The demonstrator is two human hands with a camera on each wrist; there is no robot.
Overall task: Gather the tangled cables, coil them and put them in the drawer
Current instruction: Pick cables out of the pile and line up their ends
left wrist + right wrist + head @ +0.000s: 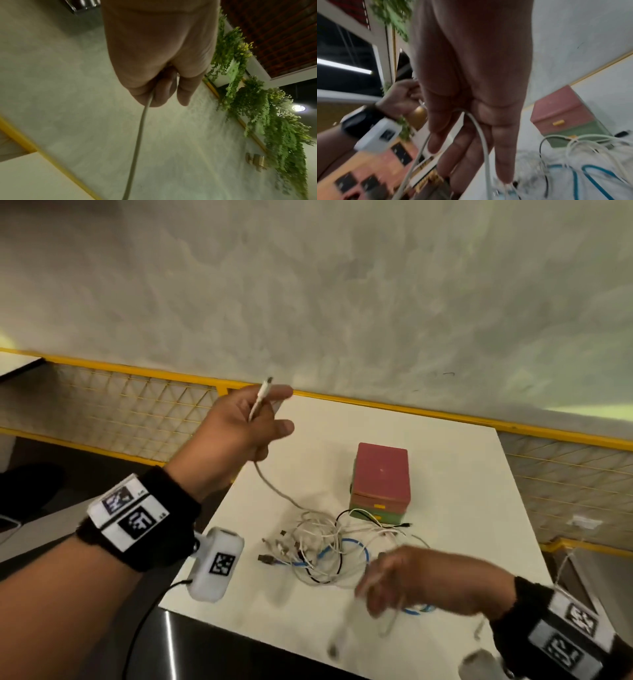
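A heap of tangled cables [318,546], white, black and one blue cable [356,546], lies on the white table [445,542] in front of a small pink-and-green drawer box [380,474] whose drawers look closed. My left hand [270,412] is raised above the table's left side and pinches the plug end of a white cable [274,491] that runs down into the heap. In the left wrist view its curled fingers [164,92] grip that cable [137,148]. My right hand [376,583] hovers, blurred, over the heap's near right side. A white cable loop [485,148] hangs from between its fingers [503,155].
A yellow railing with wire mesh [137,405] runs behind the table, with a grey wall above it. The table's left edge lies under my left forearm, and its near edge is just below my right hand. A black plug [406,523] lies beside the box.
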